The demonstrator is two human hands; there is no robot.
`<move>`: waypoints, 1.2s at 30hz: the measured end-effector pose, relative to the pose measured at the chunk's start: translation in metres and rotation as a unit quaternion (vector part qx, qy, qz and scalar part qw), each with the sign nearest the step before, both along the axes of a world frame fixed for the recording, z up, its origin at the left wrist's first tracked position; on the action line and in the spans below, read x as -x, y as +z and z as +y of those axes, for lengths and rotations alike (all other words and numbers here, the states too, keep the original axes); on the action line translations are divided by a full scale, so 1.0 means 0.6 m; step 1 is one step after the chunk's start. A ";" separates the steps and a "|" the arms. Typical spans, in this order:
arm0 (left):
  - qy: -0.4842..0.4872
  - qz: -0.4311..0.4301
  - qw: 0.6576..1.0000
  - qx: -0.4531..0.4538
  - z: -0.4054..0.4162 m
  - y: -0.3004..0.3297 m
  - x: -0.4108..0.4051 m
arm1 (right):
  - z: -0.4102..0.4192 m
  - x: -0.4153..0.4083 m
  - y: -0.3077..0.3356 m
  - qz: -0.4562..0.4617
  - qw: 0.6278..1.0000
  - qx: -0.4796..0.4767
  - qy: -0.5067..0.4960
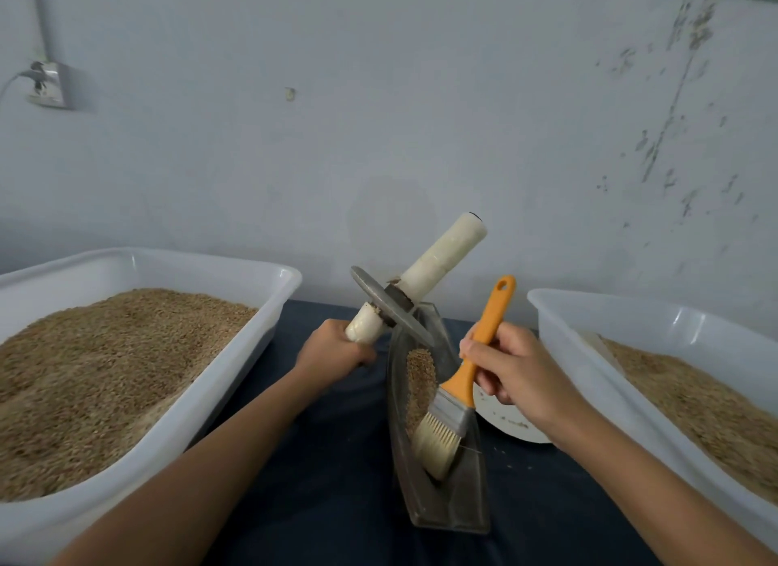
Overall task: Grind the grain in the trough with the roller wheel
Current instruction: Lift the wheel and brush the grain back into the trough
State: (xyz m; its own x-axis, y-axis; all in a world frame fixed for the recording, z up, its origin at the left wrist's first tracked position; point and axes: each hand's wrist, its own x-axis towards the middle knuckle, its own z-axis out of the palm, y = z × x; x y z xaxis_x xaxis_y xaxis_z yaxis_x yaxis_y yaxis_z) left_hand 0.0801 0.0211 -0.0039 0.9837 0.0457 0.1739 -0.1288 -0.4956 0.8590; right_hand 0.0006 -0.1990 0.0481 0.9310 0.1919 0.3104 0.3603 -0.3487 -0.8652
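The left hand [332, 351] grips the roller wheel [389, 306] by one cream handle, its grey disc tilted above the trough's [446, 502] far end. Right hand [511, 374] fingers grip an orange brush [456, 401], bristles in the grain [419, 380].

The left hand [332, 353] covers the near end of the roller wheel [389, 306] handle. The brush [452, 401] hides part of the trough [438, 506] floor and some grain [419, 376] beneath its bristles. At 3 o'clock from the trough, the right hand [511, 374] and its forearm conceal most of a white plate [511, 424], perhaps carrying crumbs. The left tub [139, 266] and the right tub [623, 334] run off the picture's edges.
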 end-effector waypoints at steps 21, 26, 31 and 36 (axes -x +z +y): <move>-0.006 0.004 0.999 -0.033 -0.003 -0.004 -0.001 | -0.010 -0.038 -0.009 -0.080 0.996 -0.029 0.042; -0.007 0.007 1.000 -0.018 0.000 -0.006 -0.006 | -0.009 -0.038 -0.015 0.000 0.995 -0.027 0.095; -0.005 0.009 1.000 0.004 0.004 -0.008 -0.008 | -0.005 -0.050 -0.033 -0.028 0.996 0.054 0.070; -0.016 0.019 1.000 0.017 0.006 -0.005 -0.006 | -0.005 -0.058 -0.041 -0.099 0.991 0.090 -0.022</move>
State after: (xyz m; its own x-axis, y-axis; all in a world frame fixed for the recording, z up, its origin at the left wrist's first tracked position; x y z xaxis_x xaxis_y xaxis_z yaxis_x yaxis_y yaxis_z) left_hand 0.0839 0.0246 -0.0071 0.9906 0.0199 0.1352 -0.1108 -0.4623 0.8798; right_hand 0.0352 -0.2023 0.0233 0.8640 0.2219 0.4520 0.4980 -0.5094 -0.7018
